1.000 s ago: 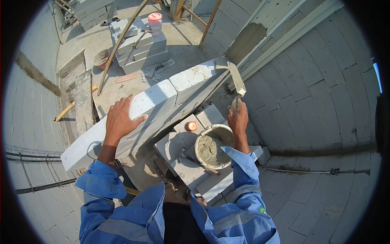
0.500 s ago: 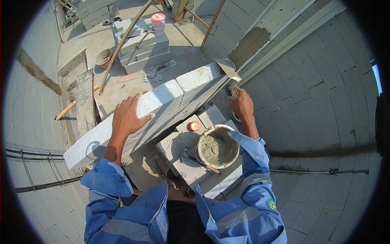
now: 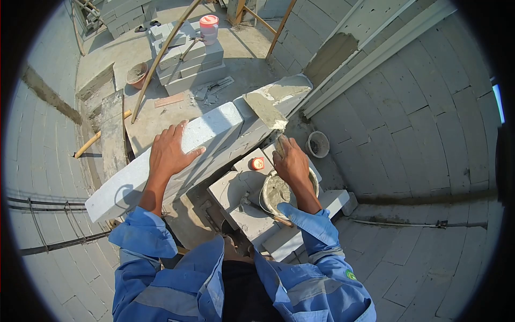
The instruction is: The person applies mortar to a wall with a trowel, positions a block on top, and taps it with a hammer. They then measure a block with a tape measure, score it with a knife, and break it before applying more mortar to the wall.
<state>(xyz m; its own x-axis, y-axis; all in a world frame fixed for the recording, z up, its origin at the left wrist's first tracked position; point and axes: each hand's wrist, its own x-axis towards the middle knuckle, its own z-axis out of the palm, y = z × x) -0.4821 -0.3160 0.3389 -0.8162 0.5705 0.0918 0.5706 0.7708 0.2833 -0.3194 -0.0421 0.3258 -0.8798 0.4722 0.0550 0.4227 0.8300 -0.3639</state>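
Observation:
My right hand (image 3: 292, 165) is closed around the handle of a trowel (image 3: 264, 111). The trowel's wide, mortar-coated blade lies over the top of the low block wall, near the joint between two blocks. Wet grey mortar (image 3: 294, 87) covers part of the far right block. My left hand (image 3: 169, 149) rests on the long pale block (image 3: 214, 126), its thumb spread and its fingers toward the far edge. Below my right forearm, a bucket of mortar (image 3: 275, 192) stands on stacked blocks, partly hidden by the arm.
A small red-rimmed container (image 3: 257, 163) sits on the stacked blocks (image 3: 228, 188). Another bucket (image 3: 317, 144) is on the floor by the right wall. Beyond the low wall are a block pile (image 3: 196, 70), a lidded pink tub (image 3: 208, 29) and a leaning pole (image 3: 155, 67).
My right hand has drawn the trowel left and nearer along the wall top, leaving mortar on the right block. The forearm now crosses the bucket. My left hand stays on the block.

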